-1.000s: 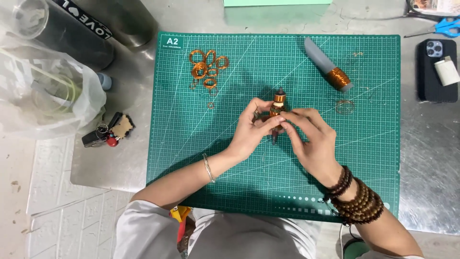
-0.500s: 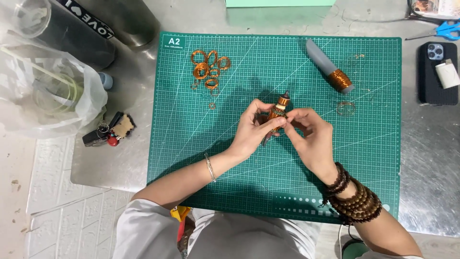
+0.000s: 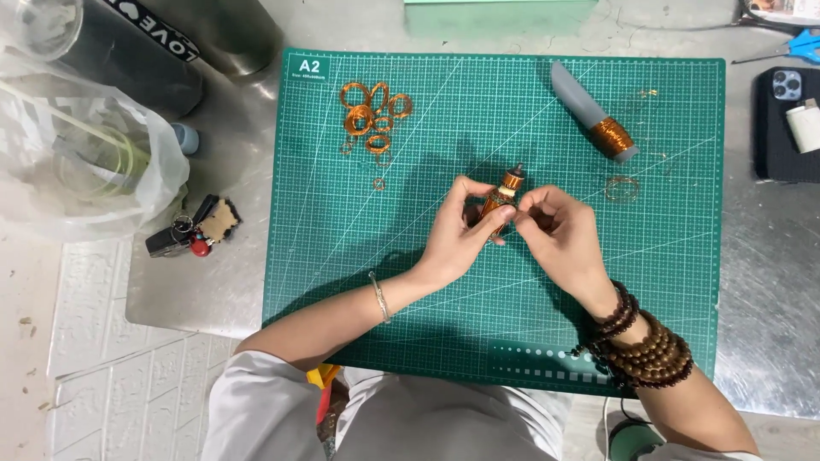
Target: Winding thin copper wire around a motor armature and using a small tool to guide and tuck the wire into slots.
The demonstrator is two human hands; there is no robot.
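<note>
Over the middle of a green cutting mat (image 3: 342, 256), my left hand (image 3: 457, 235) holds a small rod wound with copper wire (image 3: 504, 195), tilted with its dark tip pointing up and away. My right hand (image 3: 559, 235) meets it from the right, fingertips pinched at the rod's lower end, seemingly on thin wire. A pile of copper wire rings (image 3: 371, 119) lies at the mat's upper left. A grey rod with a copper coil at its end (image 3: 594, 115) lies at the upper right, with a loose wire ring (image 3: 622, 188) just below it.
Dark metal flasks (image 3: 154, 51) and a clear plastic bag (image 3: 85, 162) crowd the far left. A key bunch (image 3: 192, 229) lies beside the mat. A black phone (image 3: 781, 128) with a white lighter (image 3: 803, 124) and blue scissors (image 3: 799, 44) sit at the right.
Both hands stay together at the mat's centre; the wound rod has tilted slightly and the fingers have shifted along it. Nothing else moved.
</note>
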